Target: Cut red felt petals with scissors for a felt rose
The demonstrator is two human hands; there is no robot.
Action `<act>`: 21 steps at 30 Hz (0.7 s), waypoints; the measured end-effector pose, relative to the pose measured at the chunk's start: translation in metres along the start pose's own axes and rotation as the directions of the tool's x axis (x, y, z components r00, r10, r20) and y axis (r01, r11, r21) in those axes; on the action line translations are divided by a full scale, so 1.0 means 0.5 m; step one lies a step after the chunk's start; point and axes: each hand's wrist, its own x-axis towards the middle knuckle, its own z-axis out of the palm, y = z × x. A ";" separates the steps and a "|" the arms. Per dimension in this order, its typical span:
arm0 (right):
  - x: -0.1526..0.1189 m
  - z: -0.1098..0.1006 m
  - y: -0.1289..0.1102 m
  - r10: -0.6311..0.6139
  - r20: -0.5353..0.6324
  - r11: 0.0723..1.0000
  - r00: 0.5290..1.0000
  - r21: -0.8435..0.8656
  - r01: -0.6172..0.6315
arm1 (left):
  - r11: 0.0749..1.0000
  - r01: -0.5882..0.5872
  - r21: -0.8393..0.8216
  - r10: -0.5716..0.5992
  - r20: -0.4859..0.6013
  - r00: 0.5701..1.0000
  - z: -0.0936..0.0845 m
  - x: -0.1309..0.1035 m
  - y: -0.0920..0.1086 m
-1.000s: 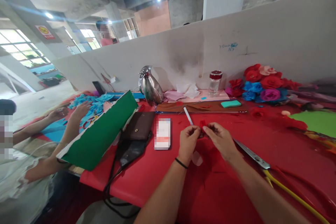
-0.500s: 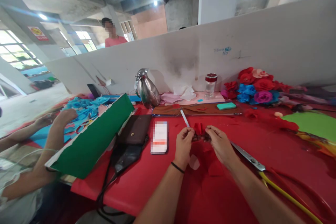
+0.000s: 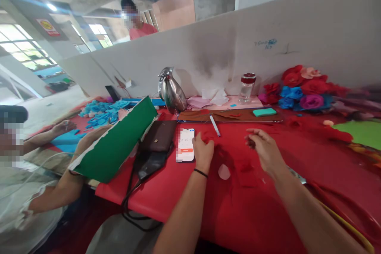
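On red-covered table (image 3: 220,214), red-blue-purple paper roses (image 3: 312,86) look done, thin red scraps (image 3: 247,166) unworked; left hand (image 3: 204,151) half-curled, hold unclear, right hand (image 3: 266,150) half-open, seemingly empty.

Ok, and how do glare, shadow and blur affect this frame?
Head view: a ceiling light throws bluish streaks, and the windows look washed out; head view: the metal jug shows bright reflections, with its shadow on the wall; head view: the far-right green sheet looks soft; head view: red bits at the left hand blend into the red table, so its grip is unclear.
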 end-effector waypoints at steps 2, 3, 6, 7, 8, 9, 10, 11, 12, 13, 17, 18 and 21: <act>0.009 -0.022 -0.001 -0.004 0.058 0.997 0.998 -0.082 0.009 | 0.983 -0.136 0.126 0.144 -0.063 0.988 -0.002 -0.002 0.003; 0.010 -0.032 -0.002 0.000 0.143 0.989 0.990 -0.145 0.021 | 0.970 -0.177 0.165 0.190 -0.071 0.979 -0.003 -0.005 0.004; 0.003 -0.055 0.000 0.065 0.455 0.933 0.888 -0.342 0.108 | 0.961 -0.227 0.157 0.246 -0.118 0.962 -0.006 -0.006 0.011; -0.001 -0.059 0.002 0.092 0.525 0.913 0.846 -0.383 0.138 | 0.965 -0.231 0.123 0.250 -0.176 0.952 -0.010 -0.003 0.014; -0.005 -0.063 0.005 0.109 0.566 0.901 0.817 -0.404 0.160 | 0.969 -0.233 0.081 0.246 -0.252 0.936 -0.015 0.003 0.016; -0.009 -0.065 0.008 0.108 0.591 0.890 0.800 -0.415 0.186 | 0.972 -0.232 0.040 0.232 -0.337 0.913 -0.022 0.010 0.018; -0.012 -0.065 0.011 0.090 0.606 0.877 0.790 -0.424 0.225 | 0.974 -0.228 0.003 0.209 -0.414 0.886 -0.029 0.019 0.019; -0.013 -0.064 0.013 0.056 0.618 0.860 0.784 -0.429 0.277 | 0.975 -0.221 -0.029 0.181 -0.474 0.861 -0.036 0.026 0.020; -0.014 -0.062 0.014 0.010 0.628 0.838 0.778 -0.430 0.336 | 0.976 -0.209 -0.058 0.150 -0.515 0.844 -0.042 0.033 0.021; -0.013 -0.058 0.014 -0.041 0.633 0.815 0.773 -0.426 0.392 | 0.978 -0.189 -0.088 0.115 -0.526 0.842 -0.046 0.038 0.021; -0.010 -0.042 -0.001 -0.121 0.549 0.823 0.827 -0.411 0.393 | 0.974 0.012 -0.225 -0.045 -0.145 0.988 -0.041 0.030 0.024; -0.011 -0.039 -0.009 -0.105 0.514 0.849 0.851 -0.399 0.346 | 0.966 0.100 -0.240 -0.090 0.051 0.995 -0.036 0.022 0.025; -0.018 -0.032 -0.030 -0.025 0.443 0.939 0.896 -0.296 0.172 | 0.930 0.311 -0.196 -0.157 0.553 0.818 -0.019 -0.005 0.030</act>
